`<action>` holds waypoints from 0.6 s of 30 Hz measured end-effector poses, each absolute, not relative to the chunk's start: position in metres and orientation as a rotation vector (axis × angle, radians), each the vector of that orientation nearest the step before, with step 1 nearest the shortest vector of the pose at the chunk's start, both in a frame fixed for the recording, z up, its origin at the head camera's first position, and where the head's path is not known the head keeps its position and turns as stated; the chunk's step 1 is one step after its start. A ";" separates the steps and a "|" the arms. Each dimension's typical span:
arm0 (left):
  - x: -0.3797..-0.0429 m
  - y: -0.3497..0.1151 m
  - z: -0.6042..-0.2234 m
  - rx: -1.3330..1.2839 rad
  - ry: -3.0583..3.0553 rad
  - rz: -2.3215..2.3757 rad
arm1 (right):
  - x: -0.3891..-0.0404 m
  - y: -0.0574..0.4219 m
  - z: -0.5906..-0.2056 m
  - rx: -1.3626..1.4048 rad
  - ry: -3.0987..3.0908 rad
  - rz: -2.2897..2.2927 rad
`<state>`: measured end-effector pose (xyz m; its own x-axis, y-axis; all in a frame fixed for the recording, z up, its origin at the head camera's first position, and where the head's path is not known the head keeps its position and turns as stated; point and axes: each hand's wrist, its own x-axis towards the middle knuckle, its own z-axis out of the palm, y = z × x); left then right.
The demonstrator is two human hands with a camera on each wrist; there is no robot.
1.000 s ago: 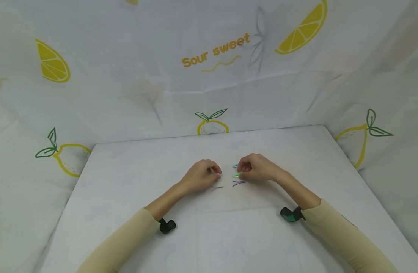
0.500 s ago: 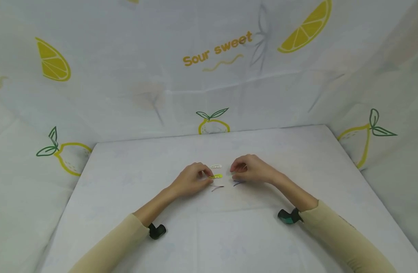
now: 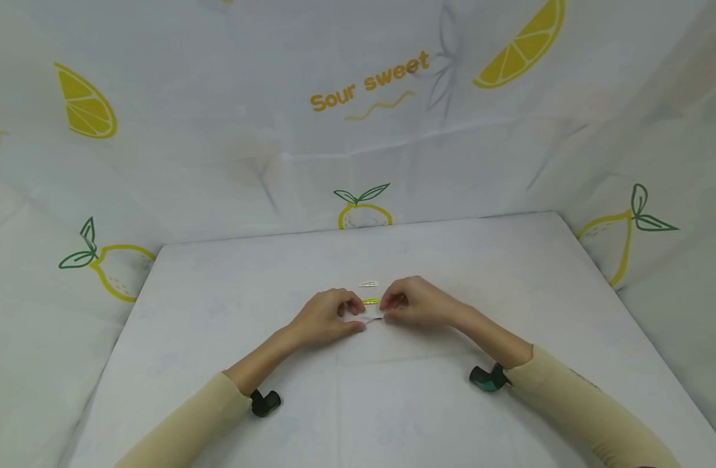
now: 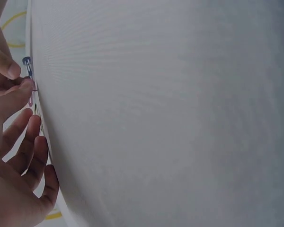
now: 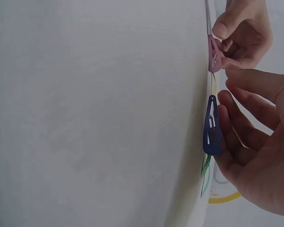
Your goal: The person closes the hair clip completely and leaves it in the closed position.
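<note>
A pink snap hair clip point(image 5: 214, 56) lies at the table's middle between both hands. In the head view my left hand point(image 3: 329, 316) is at its left end, thumb and forefinger spread apart; the left wrist view shows that thumb point(image 4: 24, 90) overlapping the clip. My right hand point(image 3: 419, 304) reaches the clip's other end, thumb tip right beside it, thumb and forefinger slightly parted. Beneath the right fingers sits a navy snap clip point(image 5: 211, 127), which that hand hides in the head view. Further back lie a yellow clip point(image 3: 370, 301) and a white clip point(image 3: 368, 284).
Behind the navy clip, part of a green clip point(image 5: 206, 165) shows in the right wrist view. A white cloth covers the table point(image 3: 358, 403), and a lemon-print curtain point(image 3: 217, 162) hangs behind it. Dark wrist devices point(image 3: 488, 378) sit by both sleeves.
The right hand has moved left and nearer, from the green clip to the pink clip. The left hand has left the yellow clip and come down toward the pink one.
</note>
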<state>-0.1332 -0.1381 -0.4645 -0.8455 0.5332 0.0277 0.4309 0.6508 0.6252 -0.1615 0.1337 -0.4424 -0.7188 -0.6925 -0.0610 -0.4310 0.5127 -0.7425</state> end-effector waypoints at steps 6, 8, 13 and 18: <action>-0.132 -0.136 -0.464 0.792 2.732 0.932 | -0.157 0.125 -0.442 -0.974 2.414 -0.979; -0.132 -0.136 -0.464 0.792 2.741 0.926 | -0.156 0.123 -0.442 -0.984 2.431 -0.953; -0.132 -0.134 -0.461 0.781 2.750 0.888 | -0.154 0.119 -0.438 -1.019 2.449 -0.882; -0.131 -0.133 -0.458 0.774 2.726 0.858 | -0.155 0.117 -0.435 -1.040 2.447 -0.834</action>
<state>-0.1313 -0.1333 -0.4576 -0.8480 0.5298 -0.0154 0.4255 0.6977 0.5764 -0.1551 0.1175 -0.4349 -0.6676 -0.7391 -0.0890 -0.5309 0.5565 -0.6392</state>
